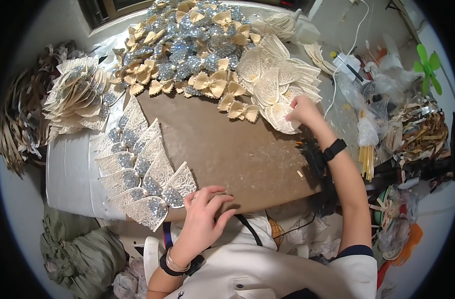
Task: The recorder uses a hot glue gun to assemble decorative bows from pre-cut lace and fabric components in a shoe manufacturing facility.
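Observation:
My right hand (305, 110) reaches to the near end of a pile of cream lace pieces (272, 79). Its fingers are pinched at the edge of a cream lace piece (281, 119) there. By the table's front edge, my left hand (205, 213) has its fingers apart and holds nothing. Beside it lies a pointed lace piece with silver-blue glitter (180, 187). Overlapping rows of the same glittered lace pieces (137, 159) run up the table's left part. At the back is a heap of glittery blue bows with beige bows (202, 50).
A stack of glittered lace pieces (78, 97) stands at the back left. Strips of brown material (28, 104) hang at the far left. A dark tool (314, 157) is at the table's right edge. A white cable (337, 74), plastic bags (382, 84) and a green fan (427, 69) are at right.

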Tool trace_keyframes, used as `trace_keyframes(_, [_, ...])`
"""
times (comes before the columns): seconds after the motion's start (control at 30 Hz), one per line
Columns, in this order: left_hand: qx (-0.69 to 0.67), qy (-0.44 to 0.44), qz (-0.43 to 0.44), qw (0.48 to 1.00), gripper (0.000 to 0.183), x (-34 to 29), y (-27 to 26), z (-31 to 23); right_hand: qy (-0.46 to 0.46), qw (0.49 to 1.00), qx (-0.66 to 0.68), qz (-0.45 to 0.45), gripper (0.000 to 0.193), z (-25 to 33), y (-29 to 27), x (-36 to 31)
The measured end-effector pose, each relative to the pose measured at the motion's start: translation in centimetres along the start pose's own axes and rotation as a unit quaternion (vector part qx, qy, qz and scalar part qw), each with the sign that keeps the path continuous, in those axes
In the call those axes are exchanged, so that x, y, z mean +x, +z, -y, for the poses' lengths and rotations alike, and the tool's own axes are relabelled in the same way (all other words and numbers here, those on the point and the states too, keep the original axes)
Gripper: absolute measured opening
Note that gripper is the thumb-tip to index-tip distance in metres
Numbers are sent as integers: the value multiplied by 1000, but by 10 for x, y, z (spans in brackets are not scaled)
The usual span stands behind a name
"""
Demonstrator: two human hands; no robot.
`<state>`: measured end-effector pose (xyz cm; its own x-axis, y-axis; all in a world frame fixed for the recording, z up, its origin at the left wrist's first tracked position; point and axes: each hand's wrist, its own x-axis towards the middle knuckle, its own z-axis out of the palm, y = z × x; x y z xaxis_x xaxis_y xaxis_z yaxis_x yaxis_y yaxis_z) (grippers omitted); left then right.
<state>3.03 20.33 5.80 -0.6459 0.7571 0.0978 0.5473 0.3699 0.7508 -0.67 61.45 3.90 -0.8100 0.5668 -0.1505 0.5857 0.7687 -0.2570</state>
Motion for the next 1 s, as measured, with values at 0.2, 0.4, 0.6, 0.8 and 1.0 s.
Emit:
trace_keyframes(0.2, [-32, 0, 6, 999, 25, -4, 4, 10, 46, 966, 246, 63, 35, 13, -18, -1])
trace_keyframes(0.4, [-45, 24, 26, 998, 21, -8, 3, 9, -36, 990, 134, -12, 29, 9, 3, -10])
trace_keyframes(0.6, [-82, 13, 21, 996, 23, -10, -10, 16, -134, 944, 290, -85, 20, 43, -88, -85])
trace_keyframes(0.8, [-148, -23, -308, 940, 53, 25, -18, -18, -156, 928, 230, 248, 21, 73, -59, -162])
trace_keyframes(1.0, [-259, -152, -72, 951, 28, 28, 26, 20, -206, 902, 298, 235, 37, 13, -14, -182])
